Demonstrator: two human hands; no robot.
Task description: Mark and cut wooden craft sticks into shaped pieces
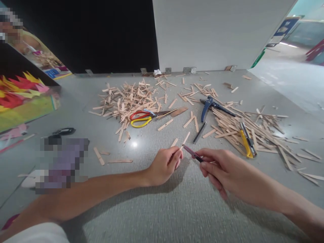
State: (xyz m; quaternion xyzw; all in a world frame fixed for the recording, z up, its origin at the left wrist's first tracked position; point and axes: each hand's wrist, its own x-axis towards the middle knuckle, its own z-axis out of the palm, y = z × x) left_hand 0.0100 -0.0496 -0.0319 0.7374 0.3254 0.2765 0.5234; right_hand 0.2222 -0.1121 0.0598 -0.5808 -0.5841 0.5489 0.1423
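Note:
My left hand point(165, 166) is closed around a small wooden craft stick point(186, 137), whose upper end sticks out past the fingers. My right hand point(224, 170) grips a slim, dark cutter knife point(192, 153). Its tip meets the craft stick, or nearly so, just above my left fingers. Beyond the hands lie a pair of scissors point(141, 122) with red and yellow handles and a thin black rod point(199, 132). To the right is a yellow-and-silver utility knife point(246, 140).
Craft sticks form a heap point(134, 98) behind the scissors and another pile point(233, 130) at right, with a dark blue tool point(209, 106) on it. A black-and-white panel point(202, 37) stands behind. Paper flames point(22, 91) are at left. Another person point(27, 40) shows at the upper left.

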